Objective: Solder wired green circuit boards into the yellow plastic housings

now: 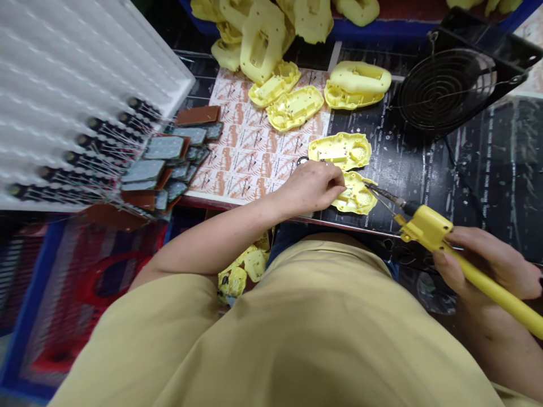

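Closed in a pinch, my left hand (311,186) reaches over the left end of a yellow plastic shell (358,195) at the table's front edge. What its fingers hold is too small to make out. My right hand (487,263) is wrapped round a yellow soldering iron (430,226), whose dark tip touches or hovers at the shell's right upper side. A second open shell (341,150) lies just behind the first. Beside my left fingers is a small round dark part (302,160), partly hidden by the hand.
More yellow shells (294,107) lie further back, below a blue bin (390,29) of them. A black fan (445,85) stands back right. Circuit boards with wires (163,148) and a white foam tray (93,85) are at left. A blue crate (31,294) sits lower left.
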`<state>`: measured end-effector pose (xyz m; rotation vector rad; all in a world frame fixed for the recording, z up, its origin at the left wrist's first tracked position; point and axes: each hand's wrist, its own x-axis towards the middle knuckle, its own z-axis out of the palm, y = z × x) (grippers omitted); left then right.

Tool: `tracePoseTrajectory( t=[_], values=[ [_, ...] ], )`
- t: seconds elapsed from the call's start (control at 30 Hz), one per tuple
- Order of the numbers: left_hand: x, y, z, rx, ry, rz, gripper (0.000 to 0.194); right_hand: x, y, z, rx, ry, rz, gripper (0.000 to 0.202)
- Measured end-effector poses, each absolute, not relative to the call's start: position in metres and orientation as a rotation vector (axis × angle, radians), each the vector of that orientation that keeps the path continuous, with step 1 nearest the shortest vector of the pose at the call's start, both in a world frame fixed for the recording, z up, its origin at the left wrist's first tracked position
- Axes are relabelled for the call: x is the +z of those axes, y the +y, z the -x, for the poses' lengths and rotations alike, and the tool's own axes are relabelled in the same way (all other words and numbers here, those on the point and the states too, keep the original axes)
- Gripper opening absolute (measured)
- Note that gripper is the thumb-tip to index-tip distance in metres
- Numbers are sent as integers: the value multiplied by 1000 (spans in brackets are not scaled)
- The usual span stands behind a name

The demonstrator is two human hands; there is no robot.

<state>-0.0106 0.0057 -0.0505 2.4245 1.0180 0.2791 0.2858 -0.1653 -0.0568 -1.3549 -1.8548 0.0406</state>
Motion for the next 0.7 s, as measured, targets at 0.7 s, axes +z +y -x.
tracePoseTrajectory(
  t=[0.7],
  values=[
    [-42,7,2,111,1025,-2547,25,-60,-133,-302,133,-2066,1021,11]
  ],
)
